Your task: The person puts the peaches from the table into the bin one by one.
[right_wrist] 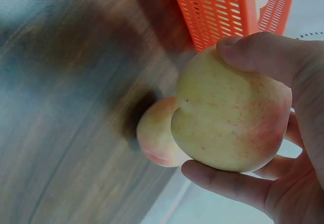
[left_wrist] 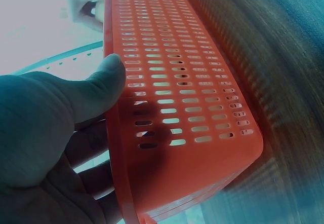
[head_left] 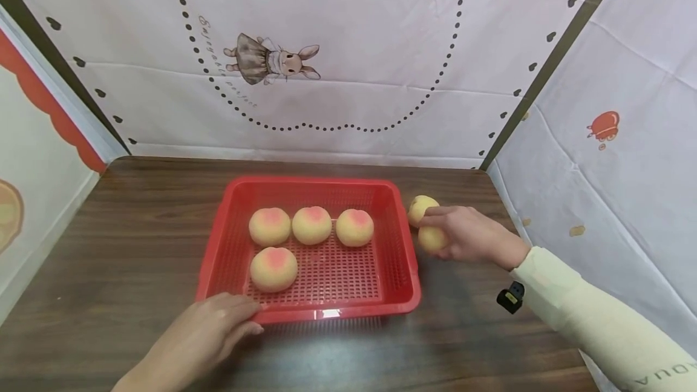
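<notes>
A red plastic basket [head_left: 405, 259] with slotted walls sits on the table, and several yellow peaches with pink tops [head_left: 274, 270] lie inside it. At the near left corner my left hand [head_left: 204, 331] grips the rim, thumb [left_wrist: 104, 84] on the outer wall and fingers over the edge. To the right of the basket, my right hand [head_left: 468, 235] holds a peach [right_wrist: 233, 112] between thumb and fingers, above the table. Another peach [right_wrist: 158, 133] lies on the table just beyond the held one, close to the basket's right wall.
The dark wood table [head_left: 147, 228] extends around the basket. A white sheet printed with a rabbit [head_left: 272, 59] hangs behind, and further printed sheets [head_left: 615, 156] close off both sides. A small black device [head_left: 510, 297] is at the right sleeve [head_left: 588, 313].
</notes>
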### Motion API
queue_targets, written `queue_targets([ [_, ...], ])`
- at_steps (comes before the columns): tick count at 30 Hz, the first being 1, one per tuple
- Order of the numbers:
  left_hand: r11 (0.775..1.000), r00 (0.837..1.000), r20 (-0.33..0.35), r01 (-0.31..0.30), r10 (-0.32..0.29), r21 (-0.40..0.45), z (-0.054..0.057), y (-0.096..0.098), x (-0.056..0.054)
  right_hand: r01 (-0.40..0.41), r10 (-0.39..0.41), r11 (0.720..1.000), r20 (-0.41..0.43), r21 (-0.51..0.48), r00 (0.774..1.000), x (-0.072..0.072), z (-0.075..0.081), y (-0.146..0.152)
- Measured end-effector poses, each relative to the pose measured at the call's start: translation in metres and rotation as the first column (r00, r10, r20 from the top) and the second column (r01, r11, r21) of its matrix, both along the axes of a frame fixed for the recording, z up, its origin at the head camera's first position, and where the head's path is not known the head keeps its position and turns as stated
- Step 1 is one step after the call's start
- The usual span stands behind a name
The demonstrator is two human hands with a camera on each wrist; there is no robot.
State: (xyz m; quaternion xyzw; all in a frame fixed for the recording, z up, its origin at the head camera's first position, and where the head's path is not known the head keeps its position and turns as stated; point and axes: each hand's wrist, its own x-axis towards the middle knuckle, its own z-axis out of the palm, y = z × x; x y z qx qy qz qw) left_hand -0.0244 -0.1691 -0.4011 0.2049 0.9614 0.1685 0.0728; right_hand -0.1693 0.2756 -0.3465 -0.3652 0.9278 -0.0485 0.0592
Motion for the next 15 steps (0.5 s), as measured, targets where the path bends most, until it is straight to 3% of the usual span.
queue_targets([
  [15, 1.000, 1.000, 0.028, 0.002, -0.002, 0.005, 0.000, 0.000, -0.002, -0.058, 0.056, 0.998, -0.057, -0.034, 0.997, -0.002, 0.024, -0.006],
])
